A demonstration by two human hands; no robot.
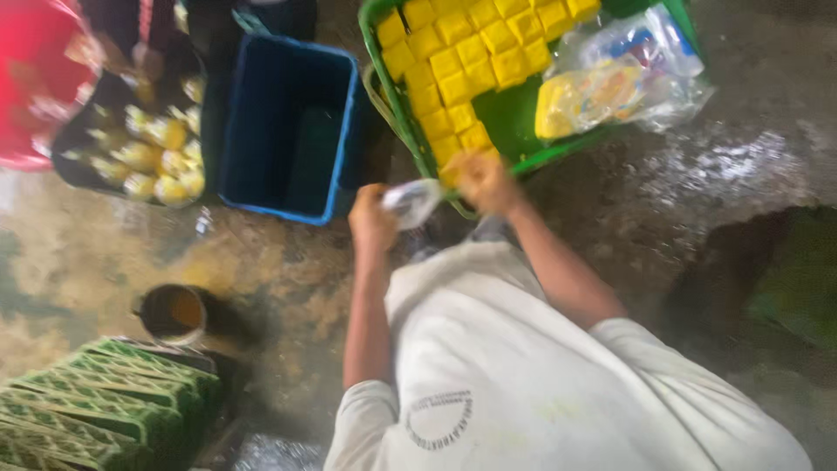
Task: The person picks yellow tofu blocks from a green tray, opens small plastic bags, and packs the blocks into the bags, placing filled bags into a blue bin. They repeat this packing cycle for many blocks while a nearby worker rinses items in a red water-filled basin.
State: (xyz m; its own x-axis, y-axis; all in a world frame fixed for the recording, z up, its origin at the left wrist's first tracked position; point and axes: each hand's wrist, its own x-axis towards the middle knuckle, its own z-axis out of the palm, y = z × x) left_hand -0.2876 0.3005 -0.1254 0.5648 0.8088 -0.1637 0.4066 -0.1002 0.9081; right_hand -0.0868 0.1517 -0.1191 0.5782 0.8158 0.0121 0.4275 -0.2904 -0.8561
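White-sleeved arms reach out: left hand (372, 218) fingers pinching a clear bag (412, 201), right hand (482, 181) fingers curled at green crate's rim (403, 113).

One green crate (397, 96) holds some twenty-five yellow blocks (453, 87). One blue bin (344, 131), one tin can (172, 314). Two hands (372, 218).

Wet concrete floor (715, 183) w/ green crate (401, 105), blue bin (344, 113), tin can (172, 312), prob. stacked green trays (96, 401).
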